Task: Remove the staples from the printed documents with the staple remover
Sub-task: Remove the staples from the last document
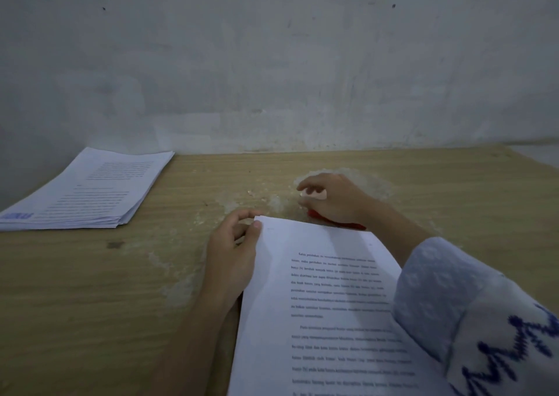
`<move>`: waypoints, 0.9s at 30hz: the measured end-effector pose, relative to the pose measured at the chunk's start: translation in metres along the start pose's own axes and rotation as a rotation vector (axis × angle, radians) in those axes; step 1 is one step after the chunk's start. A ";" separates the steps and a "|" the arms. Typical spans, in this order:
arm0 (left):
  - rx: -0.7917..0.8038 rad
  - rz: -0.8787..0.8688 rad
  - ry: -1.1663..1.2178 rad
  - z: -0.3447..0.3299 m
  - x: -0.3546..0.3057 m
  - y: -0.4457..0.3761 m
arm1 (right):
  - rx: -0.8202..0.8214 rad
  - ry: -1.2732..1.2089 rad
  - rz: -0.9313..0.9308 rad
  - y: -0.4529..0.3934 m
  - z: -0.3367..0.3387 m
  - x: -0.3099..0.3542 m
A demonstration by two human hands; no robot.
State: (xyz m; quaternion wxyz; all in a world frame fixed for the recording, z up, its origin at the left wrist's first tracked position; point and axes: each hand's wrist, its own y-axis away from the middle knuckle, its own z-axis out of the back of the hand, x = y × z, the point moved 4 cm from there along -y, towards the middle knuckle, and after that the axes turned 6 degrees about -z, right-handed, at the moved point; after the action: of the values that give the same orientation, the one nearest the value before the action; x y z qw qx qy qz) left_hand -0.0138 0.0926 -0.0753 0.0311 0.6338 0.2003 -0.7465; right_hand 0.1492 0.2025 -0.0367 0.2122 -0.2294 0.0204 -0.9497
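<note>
On the wooden desk [90, 289] lie 2 lots of paper: 1 stack [87, 189] far left, 1 printed document [317, 289] whose top corner the left hand [233, 253] pinches. Right hand [329, 197] curls over 1 red staple remover [314, 214] beyond its top edge.

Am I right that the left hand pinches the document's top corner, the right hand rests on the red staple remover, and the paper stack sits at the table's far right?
Not quite. In the head view the paper stack sits at the table's far left. The left hand does pinch the document's top corner, and the right hand rests on the red staple remover.
</note>
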 end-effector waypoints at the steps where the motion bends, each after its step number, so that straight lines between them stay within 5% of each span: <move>1: 0.006 -0.008 -0.010 0.000 0.000 0.000 | 0.016 -0.136 0.013 0.003 0.002 0.011; 5: 0.014 -0.022 0.000 0.002 -0.004 0.000 | 0.243 -0.236 0.094 0.019 -0.009 0.045; 11: 0.072 -0.081 0.077 0.007 -0.015 0.005 | 0.065 -0.260 0.188 0.030 -0.007 0.062; 14: -0.038 -0.295 -0.051 0.013 -0.019 0.006 | 0.039 -0.283 0.234 0.035 0.000 0.065; 19: -0.093 -0.954 -0.388 0.014 -0.045 0.020 | -0.118 -0.419 0.247 0.043 0.020 0.064; 27: -0.088 -1.158 -0.503 0.005 -0.040 0.027 | -0.307 -0.508 0.290 0.050 0.028 0.057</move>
State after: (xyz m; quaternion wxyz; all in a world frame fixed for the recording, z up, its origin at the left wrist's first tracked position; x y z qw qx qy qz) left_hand -0.0023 0.0575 -0.0435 -0.3057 0.2260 0.5280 -0.7594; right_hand 0.1356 0.1348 0.0054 0.3065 -0.4828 0.1425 -0.8078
